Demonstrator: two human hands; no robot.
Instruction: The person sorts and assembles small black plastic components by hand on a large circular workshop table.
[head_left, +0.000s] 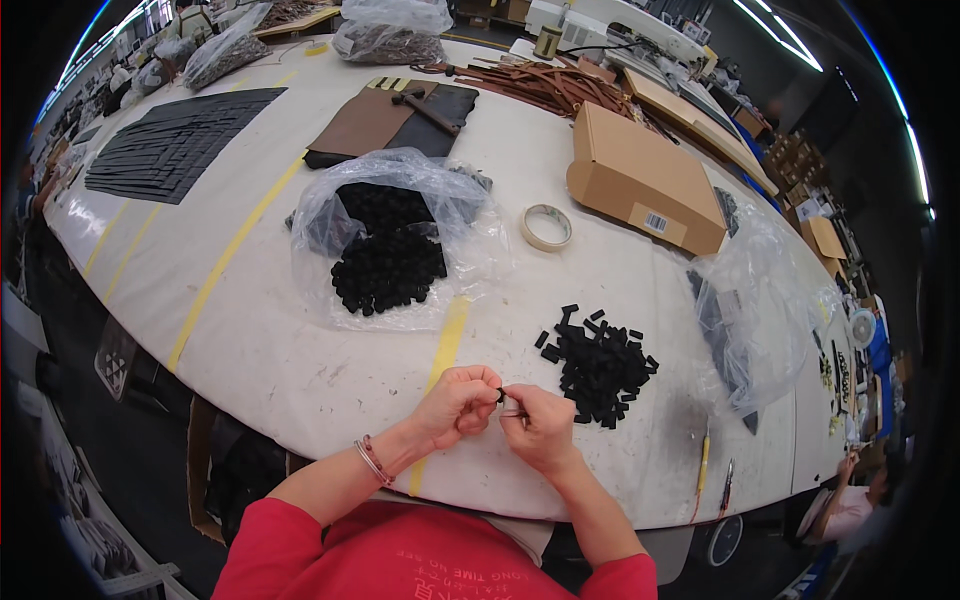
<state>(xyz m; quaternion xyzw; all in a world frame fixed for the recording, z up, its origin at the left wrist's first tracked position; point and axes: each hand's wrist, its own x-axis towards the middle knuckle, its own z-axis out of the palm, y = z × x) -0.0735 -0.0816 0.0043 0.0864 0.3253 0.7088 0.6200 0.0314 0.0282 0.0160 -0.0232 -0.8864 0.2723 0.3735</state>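
My left hand (pixel 462 405) and my right hand (pixel 540 424) meet near the front edge of the table. Pinched in the left fingertips is a small black piece (pixel 501 396), mostly covered by the fingers. The right thumb and fingers close round a small pale object (pixel 512 406) touching it; its kind is too small to tell. Just right of the hands lies a loose pile of short black pieces (pixel 603 368). Farther off to the left, an open clear plastic bag (pixel 470 240) holds many small rounded black pieces (pixel 388 265).
Beyond the pile are a tape roll (pixel 546 228) and a cardboard box (pixel 645 175). A hammer (pixel 428 110) rests on brown and black sheets (pixel 370 120). Black strips (pixel 185 140) lie far left. A yellow pen-like tool (pixel 703 465) sits near the right edge. Another person (pixel 845 515) is far right.
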